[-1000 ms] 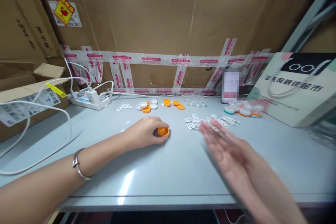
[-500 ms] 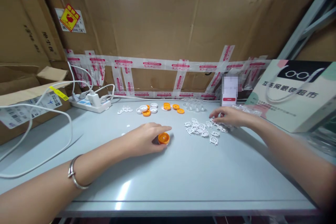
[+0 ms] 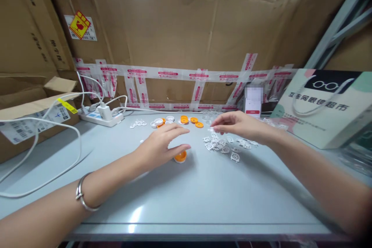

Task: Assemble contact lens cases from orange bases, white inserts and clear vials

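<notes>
Orange round cup [image 3: 180,157] sits on the table [image 3: 203,193] in the head view, near the middle, its open mouth facing up and tilted in sight towards the wearer; the visible rim is round, so a long axis cannot be told. The left hand [image 3: 162,143] is spread just beside it, thumb and fingers apart, the thumb overlapping the cup's far edge in sight; whether they touch cannot be told. The right hand [image 3: 241,126] has thumb and forefinger pinched on a small white piece [image 3: 210,129], its shape too small to tell. Below this hand lies a loose pile of white spoked pieces [image 3: 225,149], turned various ways. Farther back stand orange caps [image 3: 193,120], white round caps [image 3: 170,118] and small white discs [image 3: 139,123], with a phone [image 3: 253,100] upright to the right.
</notes>
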The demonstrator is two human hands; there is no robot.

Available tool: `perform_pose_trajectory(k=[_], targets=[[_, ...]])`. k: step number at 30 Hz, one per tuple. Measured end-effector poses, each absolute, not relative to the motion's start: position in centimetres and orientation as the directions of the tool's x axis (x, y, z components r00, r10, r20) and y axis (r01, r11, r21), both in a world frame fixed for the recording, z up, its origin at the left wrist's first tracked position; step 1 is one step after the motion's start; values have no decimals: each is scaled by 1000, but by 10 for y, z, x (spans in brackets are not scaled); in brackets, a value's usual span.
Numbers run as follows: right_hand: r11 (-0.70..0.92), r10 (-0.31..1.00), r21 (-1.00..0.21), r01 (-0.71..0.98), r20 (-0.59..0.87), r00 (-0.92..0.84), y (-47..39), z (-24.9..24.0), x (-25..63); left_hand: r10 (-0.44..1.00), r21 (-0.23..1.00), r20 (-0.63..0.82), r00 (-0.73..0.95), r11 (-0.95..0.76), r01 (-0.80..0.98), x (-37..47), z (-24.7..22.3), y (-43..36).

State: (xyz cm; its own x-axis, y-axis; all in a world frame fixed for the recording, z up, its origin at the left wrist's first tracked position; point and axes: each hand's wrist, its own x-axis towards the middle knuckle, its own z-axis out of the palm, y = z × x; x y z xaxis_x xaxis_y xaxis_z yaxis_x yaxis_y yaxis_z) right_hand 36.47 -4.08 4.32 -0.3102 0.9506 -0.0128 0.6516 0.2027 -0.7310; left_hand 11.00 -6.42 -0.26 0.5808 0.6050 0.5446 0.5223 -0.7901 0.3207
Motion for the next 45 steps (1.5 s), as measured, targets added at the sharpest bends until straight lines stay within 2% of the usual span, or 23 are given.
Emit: perform_pose_trajectory(k=[2,5,9,13,15,17,19,20,22,29,34,36,37,40,42,45], targets=[[232,909,-794,561,-28,-416,-50,49,342,602,319,581,547,-787,527,115,2,-67],[269,850,-847,458,-15,-527,-57,50,321,669,407,541,509,-738,538,121,9,-73],[256,840,-886,386,7,-543,-65,50,308,782,540,416,464,-623,566,122,17,-84],[251,839,-903,348,24,-543,-66,54,320,843,649,419,337,-538,537,118,17,-111],[292,880,-860,418,71,-469,-57,52,342,864,700,465,195,-493,516,116,11,-127],[289,935,-733,616,76,-348,-44,45,371,898,793,439,27,-402,458,114,0,-140],[211,970,-547,810,12,-245,-30,35,399,923,868,378,-74,-326,376,113,-11,-148],[200,967,-472,859,-48,-252,-25,30,410,929,889,357,-93,-308,339,113,-16,-149],[189,964,-425,886,-93,-250,-19,22,423,935,914,336,-111,-295,280,114,-23,-149],[165,964,-469,868,-108,-242,-11,6,422,944,960,281,-175,-276,51,115,-34,-148],[160,981,-519,840,-14,-195,-16,5,415,959,962,228,-168,-249,-110,111,-42,-148],[188,981,-580,793,70,-181,-26,12,400,966,956,216,-143,-238,-169,109,-41,-149],[221,975,-646,730,129,-180,-32,16,389,967,950,214,-137,-239,-201,109,-40,-149],[333,930,-854,401,228,-287,-50,29,346,970,919,211,-117,-238,-315,110,-33,-147],[347,902,-915,207,265,-342,-60,34,315,978,895,193,-81,-210,-394,113,-28,-145],[284,893,-957,65,239,-380,-69,32,280,983,876,174,-58,-181,-447,119,-25,-142]])
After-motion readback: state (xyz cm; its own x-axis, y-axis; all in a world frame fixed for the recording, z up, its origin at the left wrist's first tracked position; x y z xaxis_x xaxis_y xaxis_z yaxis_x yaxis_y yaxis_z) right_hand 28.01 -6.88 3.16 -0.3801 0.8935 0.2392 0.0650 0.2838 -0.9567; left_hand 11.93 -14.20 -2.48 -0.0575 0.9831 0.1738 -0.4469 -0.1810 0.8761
